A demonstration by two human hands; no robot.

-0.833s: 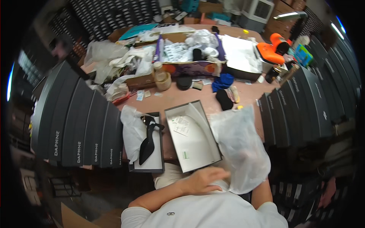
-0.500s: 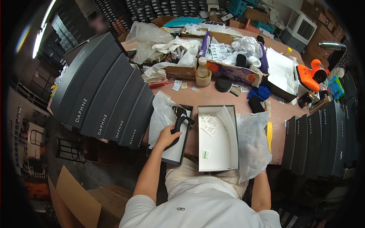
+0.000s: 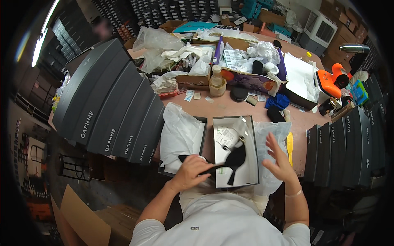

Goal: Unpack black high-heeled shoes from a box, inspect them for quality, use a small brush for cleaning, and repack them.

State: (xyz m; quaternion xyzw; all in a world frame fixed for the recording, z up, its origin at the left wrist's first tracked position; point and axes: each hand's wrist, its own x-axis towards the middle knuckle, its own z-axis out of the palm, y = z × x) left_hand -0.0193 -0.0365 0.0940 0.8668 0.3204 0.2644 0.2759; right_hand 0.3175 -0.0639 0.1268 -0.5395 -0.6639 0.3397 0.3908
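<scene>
My left hand (image 3: 191,171) grips a black high-heeled shoe (image 3: 235,157), its fingers closed on the narrow strap-like part. The shoe hangs over the near half of an open shoe box (image 3: 220,155), dark outside and white inside. A folded white card (image 3: 227,138) lies in that box. Beside it on the left is a second dark-edged box part (image 3: 203,123) lined with white tissue paper (image 3: 176,135). My right hand (image 3: 281,160) is raised, fingers apart and holding nothing, over a translucent sheet (image 3: 262,180) at the box's right side.
Dark shoe boxes (image 3: 111,102) stack high on the left, more (image 3: 353,151) on the right. Behind stand cartons of crumpled paper (image 3: 262,50), a bottle (image 3: 217,76), a black round tin (image 3: 239,94) and an orange tape dispenser (image 3: 328,83). A yellow strip (image 3: 289,147) lies near the sheet.
My left hand has lifted the black shoe from the left box part and brought it right, over the open box. My right hand has come up from beneath the translucent sheet.
</scene>
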